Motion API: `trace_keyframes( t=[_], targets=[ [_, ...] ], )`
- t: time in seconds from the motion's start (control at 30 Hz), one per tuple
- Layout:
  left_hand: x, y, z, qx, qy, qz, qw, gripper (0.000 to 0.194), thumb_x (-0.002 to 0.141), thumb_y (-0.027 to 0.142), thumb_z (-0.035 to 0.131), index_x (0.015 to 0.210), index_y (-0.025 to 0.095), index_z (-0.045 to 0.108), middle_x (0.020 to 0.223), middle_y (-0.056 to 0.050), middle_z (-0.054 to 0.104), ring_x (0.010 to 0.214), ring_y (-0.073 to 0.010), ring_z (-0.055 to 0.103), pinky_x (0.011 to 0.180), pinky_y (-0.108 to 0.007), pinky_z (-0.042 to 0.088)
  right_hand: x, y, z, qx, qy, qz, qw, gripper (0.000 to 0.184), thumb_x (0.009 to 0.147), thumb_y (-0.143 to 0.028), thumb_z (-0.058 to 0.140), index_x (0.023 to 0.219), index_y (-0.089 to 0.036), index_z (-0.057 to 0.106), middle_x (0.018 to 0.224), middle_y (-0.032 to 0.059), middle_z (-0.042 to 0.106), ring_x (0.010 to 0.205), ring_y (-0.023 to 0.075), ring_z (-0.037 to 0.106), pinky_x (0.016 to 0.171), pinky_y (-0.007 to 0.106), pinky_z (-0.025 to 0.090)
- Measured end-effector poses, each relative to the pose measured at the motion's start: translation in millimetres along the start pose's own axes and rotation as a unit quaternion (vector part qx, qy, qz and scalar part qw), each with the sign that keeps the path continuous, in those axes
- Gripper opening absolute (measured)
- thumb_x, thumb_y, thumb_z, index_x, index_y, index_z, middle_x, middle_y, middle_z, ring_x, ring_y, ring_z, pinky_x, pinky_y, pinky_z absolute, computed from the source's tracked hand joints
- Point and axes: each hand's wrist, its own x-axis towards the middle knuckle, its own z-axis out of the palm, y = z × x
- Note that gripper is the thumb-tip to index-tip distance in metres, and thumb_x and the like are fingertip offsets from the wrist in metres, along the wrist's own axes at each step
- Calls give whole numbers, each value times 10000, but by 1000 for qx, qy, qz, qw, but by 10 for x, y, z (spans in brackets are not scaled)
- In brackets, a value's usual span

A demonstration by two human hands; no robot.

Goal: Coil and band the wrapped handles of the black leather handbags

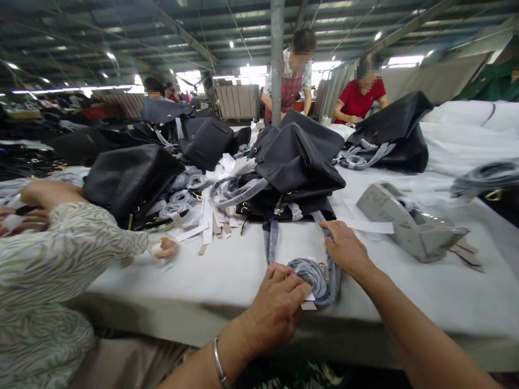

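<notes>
Now holding the coiled strap (308, 273) near the front of the white table (227, 281), closed left hand (281, 297) at eight o'clock. Touching the wrapped strap (333, 270) at one with right hand (346, 246), can't tell if pinching. Farther out: black bag (298, 159) at twelve, grey tape dispenser (405, 224) at two, co-worker's hand (167, 247) at nine.

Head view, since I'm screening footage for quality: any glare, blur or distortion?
Head view: ceiling lamps and far windows blown out; distant background soft; right forearm stretched toward the lower corner, probably wide-angle distortion; dim below the table; coiled strap readable, slightly soft.
</notes>
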Motion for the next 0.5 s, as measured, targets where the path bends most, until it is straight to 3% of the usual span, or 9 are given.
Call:
trace_keyframes(
  t=[0.1, 0.2, 0.33, 0.5],
  targets=[
    [20, 35, -54, 20, -21, 4, 1000, 338, 787, 166, 549, 1125, 186, 548, 1003, -61, 616, 1004, -243, 458, 966, -421, 299, 81, -310, -171, -72, 36, -79, 994, 283, 896, -291, 495, 1116, -218, 657, 1142, 104, 584, 1044, 283, 503, 879, 406, 402],
    [39, 79, -154, 54, -48, 7, 997, 305, 791, 202, 563, 1093, 164, 541, 998, -63, 605, 985, -243, 463, 946, -411, 309, 274, -765, -195, -46, -42, -188, 980, 267, 945, -303, 442, 1015, -253, 695, 968, 50, 628, 974, 205, 542, 836, 310, 407],
    [38, 75, -199, 89, -45, 26, 995, 212, 826, 258, 559, 1008, 149, 552, 950, -58, 598, 947, -238, 466, 922, -405, 321, 507, -1269, 21, -124, -182, -270, 937, 229, 905, -267, 497, 938, -199, 713, 943, 79, 665, 937, 212, 600, 721, 278, 428],
    [39, -26, -71, 83, -8, 60, 995, 167, 841, 281, 541, 928, 142, 572, 865, -56, 600, 879, -236, 480, 866, -443, 334, 616, -1441, 247, -202, -221, -284, 911, 232, 857, -184, 503, 807, -119, 720, 833, 159, 696, 802, 267, 657, 637, 311, 428]
  ],
)
